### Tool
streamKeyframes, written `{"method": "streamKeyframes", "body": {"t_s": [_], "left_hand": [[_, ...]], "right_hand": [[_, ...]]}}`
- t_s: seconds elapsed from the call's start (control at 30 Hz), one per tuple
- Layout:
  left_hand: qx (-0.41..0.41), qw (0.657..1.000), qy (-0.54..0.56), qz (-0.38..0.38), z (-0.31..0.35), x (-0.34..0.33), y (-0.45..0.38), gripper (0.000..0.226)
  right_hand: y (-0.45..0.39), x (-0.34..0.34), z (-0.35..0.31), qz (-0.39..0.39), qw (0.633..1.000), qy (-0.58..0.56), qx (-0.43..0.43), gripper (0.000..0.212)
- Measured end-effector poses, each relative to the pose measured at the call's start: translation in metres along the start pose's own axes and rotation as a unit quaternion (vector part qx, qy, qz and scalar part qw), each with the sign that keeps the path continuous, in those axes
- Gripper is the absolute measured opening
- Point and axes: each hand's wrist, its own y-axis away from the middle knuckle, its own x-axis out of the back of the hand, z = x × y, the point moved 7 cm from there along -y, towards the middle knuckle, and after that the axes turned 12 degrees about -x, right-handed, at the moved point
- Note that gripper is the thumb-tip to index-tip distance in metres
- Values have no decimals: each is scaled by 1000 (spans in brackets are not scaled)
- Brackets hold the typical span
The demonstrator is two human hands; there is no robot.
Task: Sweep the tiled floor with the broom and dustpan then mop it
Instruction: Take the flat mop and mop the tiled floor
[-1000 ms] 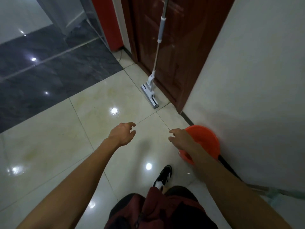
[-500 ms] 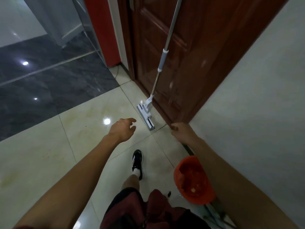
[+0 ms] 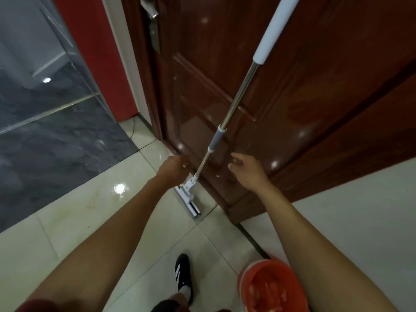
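The mop (image 3: 227,122) leans against the brown door (image 3: 281,104), head on the tiled floor (image 3: 67,221). Left hand (image 3: 172,168) and right hand (image 3: 246,170) flank its pole, fingers loosely curled, holding nothing.

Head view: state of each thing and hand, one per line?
mop: upright, leaning on the door, head on the floor, not held
door: closed
red dustpan: on the floor by the wall, debris inside
left hand: open, beside the handle
right hand: open, beside the handle
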Motion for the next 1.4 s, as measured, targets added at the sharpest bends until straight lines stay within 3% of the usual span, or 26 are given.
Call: {"method": "streamKeyframes", "body": {"t_s": [0.2, 0.43, 0.63, 0.77, 0.97, 1.23, 1.4], "left_hand": [[-65, 998, 22, 1, 30, 35, -93, 30], [-120, 988, 97, -17, 83, 32, -139, 45], [-146, 976, 163, -18, 91, 25, -127, 47], [-144, 975, 167, -7, 85, 24, -99, 42], [-128, 980, 143, 53, 77, 18, -36, 25], [-20, 967, 236, 93, 69, -12, 88, 63], [13, 946, 295, 134, 75, -49, 174, 55]], "right_hand": [[-51, 46, -58, 82, 993, -87, 5, 63], [-65, 75, -95, 148, 961, -225, 60, 68], [-49, 81, -103, 178, 944, -272, 56, 57], [-21, 77, -103, 189, 939, -278, 76, 35], [36, 62, -99, 161, 951, -227, 137, 15], [138, 13, -50, 37, 950, -243, 194, 18], [208, -14, -5, -16, 952, -233, 198, 13]]}}
